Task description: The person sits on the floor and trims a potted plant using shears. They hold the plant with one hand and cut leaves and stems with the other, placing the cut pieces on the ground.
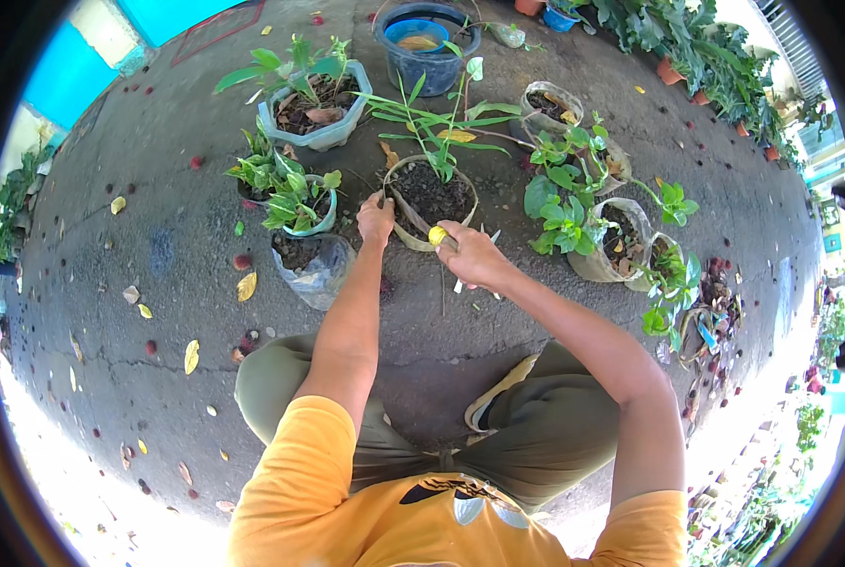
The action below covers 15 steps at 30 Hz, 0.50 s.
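A round, pale-rimmed planter (471, 210) of dark soil stands in front of me, with a long-leaved green plant (434, 142) growing at its far side. My left hand (376, 220) is closed on the planter's left rim. In my right hand (476, 257), at the near right rim, is a hand tool with a yellow handle (437, 235). A narrow dark part runs from the handle toward the planter's left side; its kind is unclear. Small white bits (459, 285) show beside my right hand.
Left of the planter stand a pale blue pot (323, 138), a smaller leafy pot (326, 223) and a clear plastic bag of soil (318, 274). Several leafy grow bags (592, 267) line the right. Behind is a dark tub (420, 73) holding a blue container (419, 28). Fallen leaves (192, 357) dot the pavement.
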Tool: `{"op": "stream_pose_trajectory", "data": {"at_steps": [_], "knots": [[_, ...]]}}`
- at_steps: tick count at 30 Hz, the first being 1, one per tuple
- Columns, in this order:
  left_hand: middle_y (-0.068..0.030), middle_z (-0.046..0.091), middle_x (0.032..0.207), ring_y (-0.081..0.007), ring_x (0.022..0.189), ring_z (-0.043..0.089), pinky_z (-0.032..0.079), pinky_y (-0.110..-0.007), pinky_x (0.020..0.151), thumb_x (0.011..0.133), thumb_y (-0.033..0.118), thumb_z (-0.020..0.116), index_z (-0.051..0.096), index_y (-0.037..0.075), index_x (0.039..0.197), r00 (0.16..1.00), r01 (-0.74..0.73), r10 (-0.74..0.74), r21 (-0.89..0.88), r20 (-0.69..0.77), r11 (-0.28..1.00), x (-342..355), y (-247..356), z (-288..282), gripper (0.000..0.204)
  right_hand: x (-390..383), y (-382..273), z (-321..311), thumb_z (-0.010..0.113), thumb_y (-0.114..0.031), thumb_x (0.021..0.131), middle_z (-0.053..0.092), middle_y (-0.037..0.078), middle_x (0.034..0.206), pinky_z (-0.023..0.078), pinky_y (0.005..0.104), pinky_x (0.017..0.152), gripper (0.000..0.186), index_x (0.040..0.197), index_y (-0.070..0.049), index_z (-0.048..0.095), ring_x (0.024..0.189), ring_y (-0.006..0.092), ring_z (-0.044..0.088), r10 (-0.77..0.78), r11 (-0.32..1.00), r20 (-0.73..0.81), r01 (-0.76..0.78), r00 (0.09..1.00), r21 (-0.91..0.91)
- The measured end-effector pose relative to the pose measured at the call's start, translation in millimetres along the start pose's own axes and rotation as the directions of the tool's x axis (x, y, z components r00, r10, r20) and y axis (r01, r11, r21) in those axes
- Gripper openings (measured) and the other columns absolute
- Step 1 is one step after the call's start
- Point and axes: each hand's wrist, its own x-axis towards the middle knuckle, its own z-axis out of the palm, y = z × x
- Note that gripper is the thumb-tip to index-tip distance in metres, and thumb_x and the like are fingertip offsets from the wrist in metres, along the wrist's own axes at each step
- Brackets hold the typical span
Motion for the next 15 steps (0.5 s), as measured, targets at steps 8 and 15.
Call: {"op": "stream_pose_trajectory", "data": {"at_steps": [8,15], "knots": [[-0.0196,0.063,0.106,-0.0362,0.100,0.060,0.047,-0.042,0.088,0.078,0.020,0.059,0.058,0.012,0.116,0.998,-0.062,0.056,0.187,0.039,0.980,-16,12,-15,0.038,-22,23,-33,0.051,-0.021,0.085,0.064,0.024,0.094,0.050,0.0415,0.081,0.051,0.132,-0.003,0.043,0.088,0.0345,0.064,-0.190,0.965,-0.111,0.165,0.975,-0.203],[-0.0214,0.062,0.095,-0.0352,0.089,0.062,0.050,-0.042,0.077,0.076,0.012,0.061,0.052,0.004,0.101,0.999,-0.036,0.039,0.144,-0.015,0.989,-37,-6,0,0.028,-15,13,6,0.051,-0.021,0.084,0.061,0.027,0.104,0.046,0.0448,0.088,0.043,0.123,-0.002,0.051,0.096,0.0406,0.060,-0.256,0.954,-0.099,0.235,0.962,-0.183]]}}
